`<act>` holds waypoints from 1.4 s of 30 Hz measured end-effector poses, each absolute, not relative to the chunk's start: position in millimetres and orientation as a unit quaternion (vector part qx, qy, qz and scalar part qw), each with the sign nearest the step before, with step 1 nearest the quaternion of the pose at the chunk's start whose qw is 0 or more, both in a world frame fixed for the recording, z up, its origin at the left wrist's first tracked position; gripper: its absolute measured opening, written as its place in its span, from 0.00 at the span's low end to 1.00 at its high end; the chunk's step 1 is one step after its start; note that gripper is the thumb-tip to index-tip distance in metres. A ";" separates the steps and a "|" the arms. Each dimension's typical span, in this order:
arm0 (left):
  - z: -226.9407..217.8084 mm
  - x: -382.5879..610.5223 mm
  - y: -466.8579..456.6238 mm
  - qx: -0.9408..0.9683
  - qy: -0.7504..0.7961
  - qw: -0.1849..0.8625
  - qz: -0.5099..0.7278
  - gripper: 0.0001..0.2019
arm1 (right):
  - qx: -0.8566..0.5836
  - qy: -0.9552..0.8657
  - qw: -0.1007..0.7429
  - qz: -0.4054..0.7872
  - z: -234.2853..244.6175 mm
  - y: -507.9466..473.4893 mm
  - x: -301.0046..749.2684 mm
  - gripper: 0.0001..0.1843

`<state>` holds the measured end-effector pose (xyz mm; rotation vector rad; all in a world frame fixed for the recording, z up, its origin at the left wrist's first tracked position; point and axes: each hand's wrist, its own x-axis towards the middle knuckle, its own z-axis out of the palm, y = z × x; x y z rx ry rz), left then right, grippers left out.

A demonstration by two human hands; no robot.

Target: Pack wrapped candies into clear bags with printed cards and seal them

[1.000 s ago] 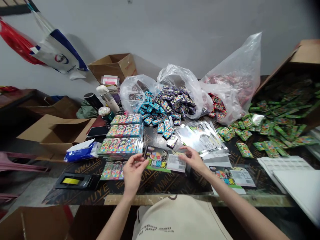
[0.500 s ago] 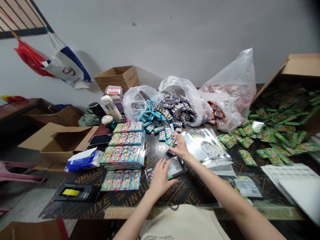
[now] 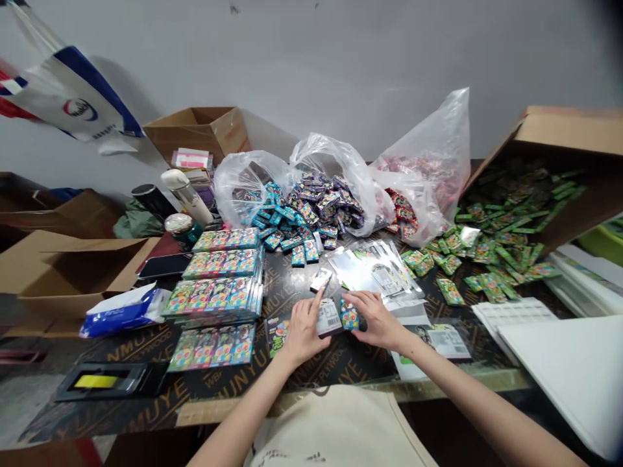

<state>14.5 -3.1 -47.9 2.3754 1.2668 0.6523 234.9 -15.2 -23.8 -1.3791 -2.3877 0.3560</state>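
My left hand [image 3: 305,329] lies with its fingers stretched over a flat printed package [image 3: 327,316] showing a barcode. Its index fingertip reaches the lower edge of a small white-and-dark packet [image 3: 321,279]. Just to the right, my right hand [image 3: 378,321] has its thumb and fingers around a small blue packet [image 3: 349,314] with a colourful print. Beyond both hands, loose blue packets [image 3: 298,255] spill toward a heap of purple packets [image 3: 324,201]. Clear printed sleeves [image 3: 374,269] lie fanned out behind my right hand.
Stacks of filled packs [image 3: 219,292] stand at left, near a tape dispenser [image 3: 109,381] and blue wipes pack [image 3: 124,311]. Open plastic bags [image 3: 335,152] line the wall. Green packets [image 3: 496,259] spill from a tipped carton [image 3: 559,139]. White sheets [image 3: 564,363] lie at right.
My right hand has come back from the blue packets toward me with a blue packet. My left hand stays over the printed package. The view has turned slightly right.
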 end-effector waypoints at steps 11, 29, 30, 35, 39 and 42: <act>-54.8 12.4 -4.4 0.825 0.438 0.254 0.252 0.56 | -0.429 -0.858 0.210 0.187 -11.7 -15.0 244.1 0.36; -38.0 12.9 -4.2 0.830 0.398 0.293 0.258 0.50 | -0.360 -0.836 0.261 0.320 -22.6 -16.4 251.0 0.43; -38.5 12.9 -4.2 0.826 0.403 0.295 0.261 0.50 | -0.356 -0.818 0.286 0.351 -25.3 -20.5 247.3 0.43; -45.3 10.3 -6.0 0.812 0.421 0.301 0.270 0.53 | -0.371 -0.748 0.336 0.436 -34.5 -16.6 232.4 0.36; -51.0 7.0 -8.6 0.827 0.424 0.284 0.235 0.54 | -0.525 -0.716 0.380 0.258 -49.7 37.4 221.0 0.34; -54.4 5.4 -12.4 0.840 0.423 0.265 0.212 0.54 | -0.569 -0.758 0.285 0.143 -65.9 74.2 202.0 0.43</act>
